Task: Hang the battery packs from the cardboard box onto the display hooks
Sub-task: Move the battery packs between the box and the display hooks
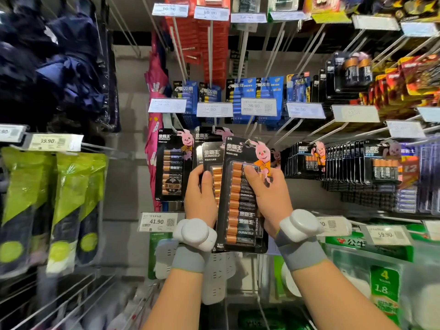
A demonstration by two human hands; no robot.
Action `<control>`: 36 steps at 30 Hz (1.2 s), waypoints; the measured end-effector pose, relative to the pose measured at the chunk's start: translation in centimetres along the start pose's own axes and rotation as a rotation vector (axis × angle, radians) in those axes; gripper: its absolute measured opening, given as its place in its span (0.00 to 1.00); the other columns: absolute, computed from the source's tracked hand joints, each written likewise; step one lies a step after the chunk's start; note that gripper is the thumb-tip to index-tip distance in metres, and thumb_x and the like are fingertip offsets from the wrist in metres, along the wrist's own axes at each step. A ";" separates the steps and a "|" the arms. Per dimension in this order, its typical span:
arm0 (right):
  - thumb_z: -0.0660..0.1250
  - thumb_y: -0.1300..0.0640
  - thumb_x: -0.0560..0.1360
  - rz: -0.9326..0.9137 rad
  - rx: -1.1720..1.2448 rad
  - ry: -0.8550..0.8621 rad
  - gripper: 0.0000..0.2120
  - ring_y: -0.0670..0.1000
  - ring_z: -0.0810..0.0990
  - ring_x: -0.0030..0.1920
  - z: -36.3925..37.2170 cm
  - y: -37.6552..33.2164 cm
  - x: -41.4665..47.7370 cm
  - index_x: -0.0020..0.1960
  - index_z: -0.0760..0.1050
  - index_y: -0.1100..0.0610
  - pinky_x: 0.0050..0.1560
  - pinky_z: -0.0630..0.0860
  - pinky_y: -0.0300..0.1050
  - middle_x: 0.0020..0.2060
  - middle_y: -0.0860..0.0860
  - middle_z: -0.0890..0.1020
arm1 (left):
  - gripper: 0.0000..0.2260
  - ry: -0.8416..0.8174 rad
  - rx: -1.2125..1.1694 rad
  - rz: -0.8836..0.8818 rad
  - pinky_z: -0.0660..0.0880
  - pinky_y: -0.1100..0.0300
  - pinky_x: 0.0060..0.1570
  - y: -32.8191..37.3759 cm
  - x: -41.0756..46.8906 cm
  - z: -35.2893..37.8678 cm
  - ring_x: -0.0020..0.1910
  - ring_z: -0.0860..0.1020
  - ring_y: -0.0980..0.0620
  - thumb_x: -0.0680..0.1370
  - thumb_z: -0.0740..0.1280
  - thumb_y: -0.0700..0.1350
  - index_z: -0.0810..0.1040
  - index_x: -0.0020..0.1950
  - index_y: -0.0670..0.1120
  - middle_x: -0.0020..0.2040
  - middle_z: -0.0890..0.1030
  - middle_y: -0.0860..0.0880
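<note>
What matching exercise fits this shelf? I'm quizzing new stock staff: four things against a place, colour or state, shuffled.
1 front battery pack
2 umbrella
3 blue battery packs
4 41.90 price tag

A hanging on hooks behind the 36.90 tag
B lower left of the left hand
C pink
D gripped by the right hand

Pairs: 1-D, 2-C, 3-A, 4-B.

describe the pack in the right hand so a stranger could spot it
On the wall of hooked battery packs, look lower middle. The right hand grips a long Duracell pack with a pink rabbit. Unlike those hanging beside it, it is tilted and overlaps the pack in the left hand.
</note>
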State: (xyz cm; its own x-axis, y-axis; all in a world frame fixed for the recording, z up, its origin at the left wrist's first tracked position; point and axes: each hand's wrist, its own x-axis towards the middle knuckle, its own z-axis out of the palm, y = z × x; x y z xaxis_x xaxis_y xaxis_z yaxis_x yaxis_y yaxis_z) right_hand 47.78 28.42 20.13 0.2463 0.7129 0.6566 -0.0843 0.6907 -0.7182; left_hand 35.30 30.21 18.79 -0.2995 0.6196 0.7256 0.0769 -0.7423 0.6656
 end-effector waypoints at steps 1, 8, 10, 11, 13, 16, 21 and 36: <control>0.71 0.50 0.73 -0.003 -0.010 0.012 0.12 0.54 0.83 0.49 -0.1 0.0 0.0 0.50 0.71 0.52 0.55 0.79 0.57 0.46 0.53 0.83 | 0.12 0.019 0.009 -0.006 0.69 0.65 0.44 0.0 0.0 0.0 0.48 0.76 0.61 0.83 0.56 0.47 0.73 0.65 0.48 0.50 0.77 0.58; 0.73 0.50 0.72 -0.005 0.006 0.105 0.18 0.56 0.83 0.46 -1.0 -0.4 1.4 0.52 0.72 0.61 0.50 0.80 0.58 0.46 0.58 0.83 | 0.13 0.097 0.094 0.009 0.63 0.64 0.40 0.4 1.1 -0.9 0.42 0.72 0.61 0.84 0.56 0.48 0.72 0.66 0.48 0.44 0.73 0.63; 0.74 0.50 0.71 -0.009 -0.017 0.101 0.19 0.57 0.83 0.45 -1.3 -0.7 2.3 0.52 0.72 0.62 0.50 0.80 0.59 0.46 0.59 0.82 | 0.14 0.119 0.104 0.013 0.62 0.67 0.39 0.4 1.4 -1.1 0.43 0.71 0.58 0.84 0.56 0.47 0.71 0.67 0.46 0.44 0.71 0.64; 0.74 0.50 0.71 -0.010 -0.033 0.096 0.19 0.59 0.83 0.46 -1.4 -0.9 2.9 0.51 0.72 0.61 0.51 0.80 0.60 0.47 0.61 0.82 | 0.14 0.128 0.102 0.018 0.63 0.67 0.38 0.3 1.6 -1.3 0.42 0.71 0.59 0.84 0.56 0.47 0.71 0.67 0.46 0.44 0.70 0.65; 0.75 0.49 0.70 -0.015 -0.063 0.084 0.19 0.63 0.82 0.50 -1.4 -1.3 3.9 0.50 0.72 0.60 0.52 0.79 0.63 0.49 0.64 0.81 | 0.14 0.133 0.097 0.027 0.65 0.66 0.41 0.3 2.0 -1.4 0.41 0.72 0.63 0.84 0.56 0.47 0.71 0.67 0.46 0.44 0.72 0.63; 0.75 0.48 0.69 -0.027 -0.127 0.064 0.19 0.62 0.82 0.51 -1.3 -1.9 5.6 0.50 0.73 0.60 0.53 0.79 0.61 0.50 0.63 0.81 | 0.14 0.139 0.099 0.046 0.63 0.66 0.44 0.2 2.5 -1.5 0.48 0.73 0.56 0.84 0.56 0.47 0.71 0.67 0.46 0.49 0.74 0.57; 0.75 0.50 0.70 -0.041 -0.173 0.050 0.15 0.61 0.82 0.50 -1.3 -2.2 7.6 0.47 0.72 0.56 0.54 0.79 0.61 0.50 0.63 0.81 | 0.14 0.160 0.107 0.076 0.64 0.63 0.52 0.0 3.3 -1.8 0.54 0.72 0.54 0.83 0.56 0.47 0.72 0.67 0.45 0.55 0.74 0.54; 0.74 0.45 0.70 -0.002 -0.290 0.028 0.22 0.55 0.79 0.46 -1.9 0.8 10.0 0.51 0.71 0.60 0.53 0.76 0.54 0.46 0.55 0.79 | 0.13 0.136 0.045 0.034 0.63 0.66 0.47 -0.6 4.3 -0.6 0.52 0.71 0.55 0.83 0.56 0.46 0.72 0.67 0.47 0.48 0.72 0.59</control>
State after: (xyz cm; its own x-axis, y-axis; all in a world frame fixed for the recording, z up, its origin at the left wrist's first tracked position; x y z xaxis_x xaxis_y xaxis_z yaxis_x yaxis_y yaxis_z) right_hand 51.98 35.87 25.69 0.2732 0.7050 0.6545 0.1946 0.6258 -0.7553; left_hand 33.39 33.11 21.38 -0.4214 0.5516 0.7198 0.1312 -0.7484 0.6502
